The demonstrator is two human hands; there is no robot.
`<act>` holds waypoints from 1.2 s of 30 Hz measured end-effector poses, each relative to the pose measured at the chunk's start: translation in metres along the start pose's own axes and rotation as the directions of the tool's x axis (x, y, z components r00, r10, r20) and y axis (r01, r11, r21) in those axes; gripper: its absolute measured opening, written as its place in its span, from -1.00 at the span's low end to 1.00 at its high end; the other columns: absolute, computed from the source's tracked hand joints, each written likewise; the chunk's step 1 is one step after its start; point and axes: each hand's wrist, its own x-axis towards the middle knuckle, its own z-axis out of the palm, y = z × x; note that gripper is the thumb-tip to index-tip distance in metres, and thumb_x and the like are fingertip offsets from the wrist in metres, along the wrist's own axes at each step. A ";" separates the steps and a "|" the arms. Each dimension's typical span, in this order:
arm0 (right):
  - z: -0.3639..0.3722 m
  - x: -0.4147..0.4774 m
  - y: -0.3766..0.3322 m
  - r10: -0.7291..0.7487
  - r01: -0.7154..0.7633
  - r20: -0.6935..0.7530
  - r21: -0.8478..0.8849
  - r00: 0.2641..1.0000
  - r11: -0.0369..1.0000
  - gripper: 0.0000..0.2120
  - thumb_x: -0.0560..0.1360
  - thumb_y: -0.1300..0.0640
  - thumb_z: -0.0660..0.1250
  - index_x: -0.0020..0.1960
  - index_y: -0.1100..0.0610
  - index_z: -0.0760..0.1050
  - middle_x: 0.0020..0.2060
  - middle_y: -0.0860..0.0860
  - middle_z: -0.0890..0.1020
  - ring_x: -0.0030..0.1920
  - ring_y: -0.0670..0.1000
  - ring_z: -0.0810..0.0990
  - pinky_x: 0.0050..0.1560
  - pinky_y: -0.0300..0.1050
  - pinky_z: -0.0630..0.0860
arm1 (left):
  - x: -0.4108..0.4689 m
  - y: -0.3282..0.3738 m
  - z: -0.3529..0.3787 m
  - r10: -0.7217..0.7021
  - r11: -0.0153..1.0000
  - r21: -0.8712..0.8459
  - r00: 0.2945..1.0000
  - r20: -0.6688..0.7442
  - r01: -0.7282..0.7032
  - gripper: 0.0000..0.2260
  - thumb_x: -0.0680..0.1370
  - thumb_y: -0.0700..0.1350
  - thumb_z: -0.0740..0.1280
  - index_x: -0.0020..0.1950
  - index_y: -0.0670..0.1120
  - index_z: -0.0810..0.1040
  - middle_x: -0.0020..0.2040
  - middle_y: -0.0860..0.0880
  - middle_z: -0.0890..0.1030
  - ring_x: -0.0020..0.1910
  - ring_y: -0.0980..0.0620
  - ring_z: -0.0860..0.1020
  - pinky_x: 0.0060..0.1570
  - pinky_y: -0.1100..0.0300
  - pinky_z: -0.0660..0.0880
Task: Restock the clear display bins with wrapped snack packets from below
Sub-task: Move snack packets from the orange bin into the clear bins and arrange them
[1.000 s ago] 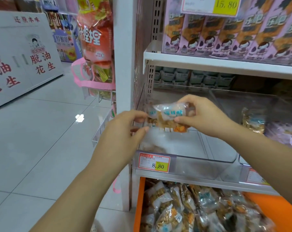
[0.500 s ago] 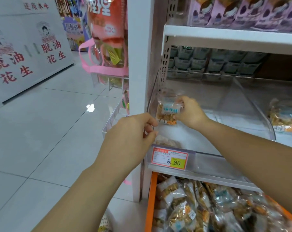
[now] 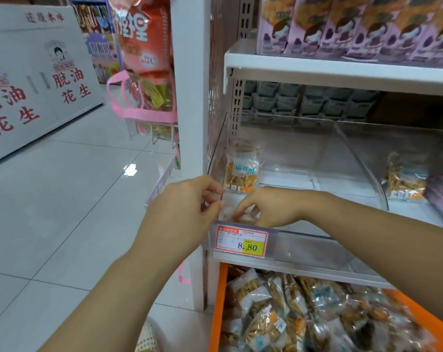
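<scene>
Just above the price tag (image 3: 242, 241), inside the clear bin (image 3: 304, 246), the right hand (image 3: 273, 207) curls its fingers down and pinches a blurred packet (image 3: 228, 213) on the floor. Behind that tag, one snack packet (image 3: 242, 166) stands upright against the bin's left wall. Left of the tag, the left hand (image 3: 184, 207) has curled fingers at the wall edge; grip unclear. Below the tag, the orange bin (image 3: 216, 301) holds piled packets (image 3: 291, 326).

Price tag (image 3: 241, 241) reads 8.80; white board (image 3: 37, 72) 脱油花生.

Blurred packet (image 3: 227, 212), perhaps, under right fingers (image 3: 243, 210)
</scene>
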 end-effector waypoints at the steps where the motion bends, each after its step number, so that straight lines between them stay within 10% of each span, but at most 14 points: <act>1: 0.001 0.001 -0.002 0.021 -0.021 -0.005 -0.026 1.000 0.999 -0.63 0.47 0.02 0.41 0.27 -0.02 0.51 0.18 -0.11 0.57 0.06 -0.13 0.49 0.12 -0.21 0.46 | 0.000 0.000 0.000 -0.001 1.000 0.001 1.000 0.004 0.001 -0.89 0.51 -0.06 0.36 -0.03 0.16 0.53 -0.22 0.20 0.56 -0.25 0.22 0.54 -0.18 0.21 0.50; 5: 0.007 0.004 0.004 0.081 -0.087 -0.054 -0.115 0.995 0.990 -0.68 0.46 0.17 0.38 0.19 0.03 0.45 0.13 0.00 0.53 0.08 0.00 0.50 0.04 -0.11 0.49 | 0.000 -0.001 -0.001 0.000 1.000 -0.007 1.000 0.007 0.000 -0.88 0.52 -0.07 0.35 -0.01 0.15 0.54 -0.22 0.20 0.57 -0.22 0.21 0.56 -0.15 0.20 0.51; 7: 0.001 -0.003 0.012 0.163 -0.145 -0.095 0.176 0.982 0.974 -0.72 0.42 0.23 0.40 0.10 0.05 0.45 0.06 0.01 0.54 -0.01 0.00 0.56 -0.05 -0.15 0.53 | 0.000 -0.001 -0.001 0.001 1.000 -0.020 1.000 0.018 -0.001 -0.88 0.52 -0.08 0.34 0.00 0.14 0.54 -0.20 0.19 0.57 -0.23 0.21 0.56 -0.19 0.21 0.49; 10: -0.016 -0.025 0.013 0.253 -0.122 -0.050 0.775 0.966 0.620 -0.79 0.47 0.33 0.27 0.09 0.21 0.48 -0.05 0.11 0.59 -0.15 -0.01 0.60 -0.12 -0.15 0.59 | -0.001 -0.002 -0.001 0.020 0.999 -0.046 0.999 0.028 -0.019 -0.86 0.52 -0.09 0.34 0.04 0.12 0.55 -0.20 0.19 0.57 -0.25 0.23 0.56 -0.22 0.26 0.47; 15: -0.037 -0.055 0.004 0.158 -0.049 0.011 0.970 0.987 0.238 -0.54 0.30 0.14 0.23 0.19 0.24 0.43 -0.04 0.17 0.61 -0.11 0.08 0.60 -0.06 -0.06 0.53 | -0.003 0.011 0.000 0.108 0.978 -0.186 0.993 0.049 -0.097 -0.64 0.51 -0.02 0.38 0.27 0.21 0.43 -0.09 0.34 0.49 -0.11 0.37 0.53 -0.15 0.52 0.40; 25: -0.053 -0.085 -0.017 0.109 -0.013 -0.028 0.934 0.994 0.358 -0.51 0.30 0.10 0.24 0.21 0.21 0.36 -0.07 0.21 0.55 -0.17 0.08 0.47 -0.27 -0.18 0.47 | -0.008 0.026 0.005 0.194 0.939 -0.261 0.971 -0.137 -0.225 -0.48 0.47 0.04 0.39 0.41 0.16 0.33 0.12 0.27 0.34 0.09 0.32 0.41 0.12 0.25 0.48; 31: -0.050 -0.087 -0.026 0.034 0.070 -0.084 0.950 0.996 0.305 -0.45 0.21 -0.22 0.53 0.06 0.09 0.62 -0.03 0.13 0.64 -0.10 0.03 0.61 -0.07 -0.12 0.60 | -0.006 0.027 0.005 0.065 0.917 -0.387 0.993 -0.099 -0.099 -0.55 0.50 -0.03 0.40 0.23 0.34 0.29 -0.14 0.34 0.51 -0.17 0.32 0.57 -0.16 0.38 0.49; 36: -0.025 -0.079 -0.035 0.305 0.282 -0.392 0.895 0.868 0.346 -0.53 0.30 0.18 0.44 0.17 0.24 0.44 -0.05 0.18 0.68 -0.10 0.08 0.62 -0.08 -0.15 0.60 | -0.008 0.033 0.010 -0.057 0.823 -0.567 0.996 -0.072 0.006 -0.53 0.47 -0.08 0.44 0.21 0.19 0.25 -0.08 0.11 0.61 -0.28 0.15 0.64 -0.11 0.12 0.57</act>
